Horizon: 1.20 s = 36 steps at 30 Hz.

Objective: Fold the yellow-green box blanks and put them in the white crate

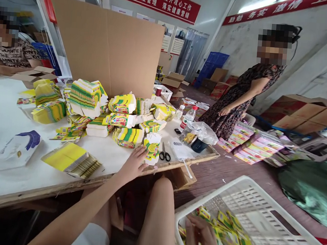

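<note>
My left hand (134, 162) is at the table's front edge, its fingers closed on the left side of a yellow-and-white carton (152, 148). Whether that is one carton or a few together, I cannot tell. My right hand (202, 237) is over the near left part of a white plastic basket (245, 183), smeared by motion, so its grip is unclear. Small filled yellow-green boxes (236, 228) lie in the basket around and beyond it. Behind my left hand, bundles of flattened yellow-green cartons (128, 136) are heaped on the white table (0, 115).
Black scissors (164, 156), a red-capped bottle (188, 118) and a plastic jar (189, 136) stand right of the cartons. An opened yellow box of sachets (71, 160) and a tissue pack (18, 149) lie left. A tall cardboard sheet (107, 46) rises behind. One person stands right; another sits left.
</note>
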Available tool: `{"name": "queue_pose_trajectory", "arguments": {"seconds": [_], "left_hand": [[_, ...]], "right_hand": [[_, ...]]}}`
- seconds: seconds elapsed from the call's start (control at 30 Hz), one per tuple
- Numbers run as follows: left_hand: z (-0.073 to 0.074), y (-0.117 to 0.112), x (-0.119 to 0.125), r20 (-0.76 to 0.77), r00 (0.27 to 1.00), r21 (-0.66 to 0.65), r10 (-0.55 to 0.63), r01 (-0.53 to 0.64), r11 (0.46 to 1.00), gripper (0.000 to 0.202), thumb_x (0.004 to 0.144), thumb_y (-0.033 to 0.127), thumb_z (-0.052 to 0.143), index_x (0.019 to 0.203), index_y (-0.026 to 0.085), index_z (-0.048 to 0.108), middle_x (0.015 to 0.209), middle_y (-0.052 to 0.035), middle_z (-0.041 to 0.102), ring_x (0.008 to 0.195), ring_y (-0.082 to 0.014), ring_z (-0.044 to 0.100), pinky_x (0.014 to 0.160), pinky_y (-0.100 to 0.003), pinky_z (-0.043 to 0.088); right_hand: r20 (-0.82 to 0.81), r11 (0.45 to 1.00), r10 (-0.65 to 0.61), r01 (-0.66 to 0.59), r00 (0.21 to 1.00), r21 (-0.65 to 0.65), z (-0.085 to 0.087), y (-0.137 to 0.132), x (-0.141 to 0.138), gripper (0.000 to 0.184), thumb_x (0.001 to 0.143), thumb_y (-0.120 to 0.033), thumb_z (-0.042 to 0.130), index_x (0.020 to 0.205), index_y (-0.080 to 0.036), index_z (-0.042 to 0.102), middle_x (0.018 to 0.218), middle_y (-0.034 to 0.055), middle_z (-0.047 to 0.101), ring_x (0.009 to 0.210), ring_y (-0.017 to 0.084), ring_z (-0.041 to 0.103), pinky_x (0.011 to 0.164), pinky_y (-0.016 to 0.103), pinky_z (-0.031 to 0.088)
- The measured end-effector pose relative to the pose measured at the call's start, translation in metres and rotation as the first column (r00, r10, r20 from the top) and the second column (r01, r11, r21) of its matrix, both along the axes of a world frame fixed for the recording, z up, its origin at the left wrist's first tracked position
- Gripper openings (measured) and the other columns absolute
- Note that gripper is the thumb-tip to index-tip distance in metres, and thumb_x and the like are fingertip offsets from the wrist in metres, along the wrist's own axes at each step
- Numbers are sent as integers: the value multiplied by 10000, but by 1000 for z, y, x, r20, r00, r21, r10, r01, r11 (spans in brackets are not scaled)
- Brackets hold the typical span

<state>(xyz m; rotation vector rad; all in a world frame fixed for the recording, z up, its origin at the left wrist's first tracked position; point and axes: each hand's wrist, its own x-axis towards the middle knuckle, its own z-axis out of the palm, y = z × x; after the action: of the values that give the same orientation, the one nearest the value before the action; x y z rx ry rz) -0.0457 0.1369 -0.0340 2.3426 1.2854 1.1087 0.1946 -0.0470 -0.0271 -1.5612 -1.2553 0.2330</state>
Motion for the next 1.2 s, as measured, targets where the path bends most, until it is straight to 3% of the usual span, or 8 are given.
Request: {"name": "queue_pose_trajectory", "arguments": {"seconds": [0.23,0.43,0.6,0.7,0.8,0.9,1.0,1.2], "left_hand": [[1,-3,-9,57,998,192,-6,-5,981,408,998,129,380,1341,201,588,1367,-98,658,1286,-231,602,1084,-462,521],[15,-71,-6,-1,959,388,-284,262,883,511,997,71,393,1489,207,414,1412,-104,622,1389,-235,489,1121,-425,492],[-1,-136,-9,8,870,95,-494,491,866,578,983,58,407,1527,242,342,1478,-105,548,1431,-263,418,1165,-463,412],[-4,-149,-13,457,843,-105,-284,368,924,461,1003,156,409,1441,257,508,1526,-101,496,1450,-282,389,1188,-480,359],[7,-143,-11,800,591,-400,100,402,823,390,970,339,554,1343,240,615,1433,-118,603,1354,-309,526,1148,-477,415],[20,-135,-7,880,393,-472,266,659,586,470,852,467,706,1241,203,697,1219,-131,742,1148,-326,679,1019,-451,529],[24,-136,-3,892,283,-425,352,789,444,452,809,475,751,1157,186,745,1061,-122,789,982,-291,739,911,-389,567],[24,-140,1,901,249,-391,356,820,417,409,780,424,796,1095,165,769,965,-120,784,816,-220,731,721,-269,548]], "right_hand": [[-264,973,129,-174,956,-155,-9,10,-42,443,831,-632,636,838,-201,738,666,37,691,594,196,633,562,277,509],[-589,967,192,-253,785,-21,7,24,-59,473,847,-633,621,947,-205,797,680,52,742,554,186,636,477,263,518],[-711,951,216,-308,669,0,7,29,-64,351,770,-525,767,889,-195,779,830,78,789,723,252,732,616,317,608],[-770,922,246,-388,589,-3,-1,26,-69,353,759,-476,793,962,-192,743,938,102,800,875,305,753,748,384,624],[-802,880,283,-475,526,-1,-8,22,-80,349,782,-426,792,1031,-218,664,891,85,805,829,285,765,724,381,619],[-827,852,320,-522,462,38,-6,20,-92,329,804,-439,771,1007,-223,628,820,72,800,714,250,757,687,372,611],[-825,840,332,-541,458,38,1,21,-98,375,763,-473,800,984,-200,668,852,98,799,757,257,752,719,378,605],[-770,921,213,-386,602,-47,-17,18,-96,435,685,-513,841,950,-180,751,853,92,786,684,209,692,625,295,575]]}}
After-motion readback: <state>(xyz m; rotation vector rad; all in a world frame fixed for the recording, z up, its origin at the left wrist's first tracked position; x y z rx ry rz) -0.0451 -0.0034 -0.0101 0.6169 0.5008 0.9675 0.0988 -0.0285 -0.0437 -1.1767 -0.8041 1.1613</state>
